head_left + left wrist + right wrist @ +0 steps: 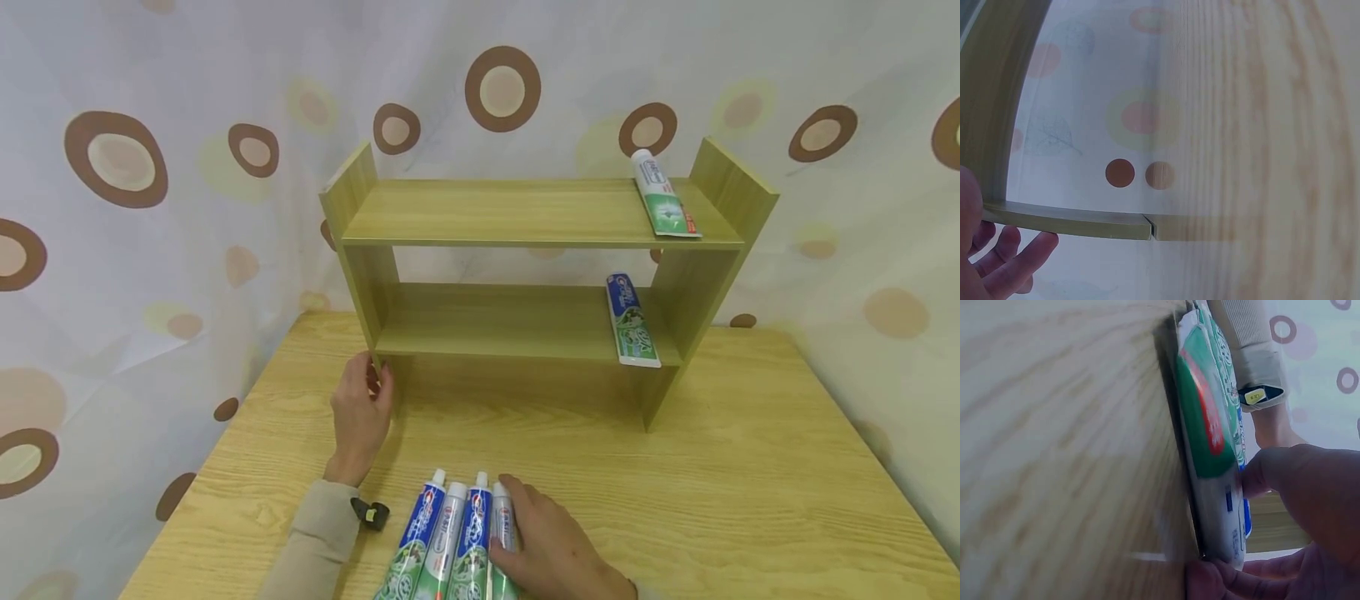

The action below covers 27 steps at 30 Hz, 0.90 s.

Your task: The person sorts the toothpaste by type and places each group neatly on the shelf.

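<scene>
My left hand point(362, 417) grips the lower left side panel of a wooden two-tier shelf point(487, 323). In the left wrist view its fingers point(1038, 247) curl under the panel's edge point(1085, 224). On the table, several toothpaste tubes lie side by side, caps toward the shelf. My right hand point(558, 542) holds the rightmost one, a silver and green toothpaste tube point(504, 521), between thumb and fingers. The right wrist view has this tube low along the tabletop, the fingertips at its cap end. Left of it are a blue and green tube point(474, 533), a silver tube point(446, 533) and another blue tube point(417, 533).
A white and green toothpaste tube point(663, 196) lies at the right end of the top shelf board. Below it, a blue and green tube point(632, 321) lies on the lower board, its end at the front edge. A patterned curtain point(225, 83) hangs behind the wooden table point(750, 467).
</scene>
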Each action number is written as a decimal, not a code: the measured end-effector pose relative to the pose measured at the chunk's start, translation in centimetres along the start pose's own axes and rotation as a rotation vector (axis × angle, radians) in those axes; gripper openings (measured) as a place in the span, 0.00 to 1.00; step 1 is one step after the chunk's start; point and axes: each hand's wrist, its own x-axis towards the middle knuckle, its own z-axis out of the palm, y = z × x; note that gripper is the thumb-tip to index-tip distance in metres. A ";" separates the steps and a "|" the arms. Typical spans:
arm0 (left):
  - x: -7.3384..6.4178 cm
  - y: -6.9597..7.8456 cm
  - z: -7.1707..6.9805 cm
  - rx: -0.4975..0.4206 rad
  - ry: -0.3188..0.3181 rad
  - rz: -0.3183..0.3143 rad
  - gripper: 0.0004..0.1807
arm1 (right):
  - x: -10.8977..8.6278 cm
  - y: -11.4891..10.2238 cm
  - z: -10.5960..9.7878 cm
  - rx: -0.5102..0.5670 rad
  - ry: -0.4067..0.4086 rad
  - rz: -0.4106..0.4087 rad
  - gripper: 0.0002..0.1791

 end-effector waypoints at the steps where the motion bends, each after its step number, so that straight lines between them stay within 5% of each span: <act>1: -0.1 0.0 0.0 0.002 -0.004 -0.003 0.13 | 0.0 0.0 0.1 0.002 0.003 0.000 0.48; 9: -0.1 -0.1 -0.1 -0.003 -0.003 -0.009 0.14 | 0.2 -0.2 0.2 -0.035 0.015 -0.011 0.48; 19: -0.2 -0.1 0.0 -0.007 -0.010 -0.007 0.14 | 0.4 -0.9 0.2 -0.101 -0.080 0.048 0.55; 27: -0.1 -0.3 0.0 -0.014 -0.014 -0.013 0.13 | 0.0 -0.7 0.4 -0.129 -0.017 -0.041 0.52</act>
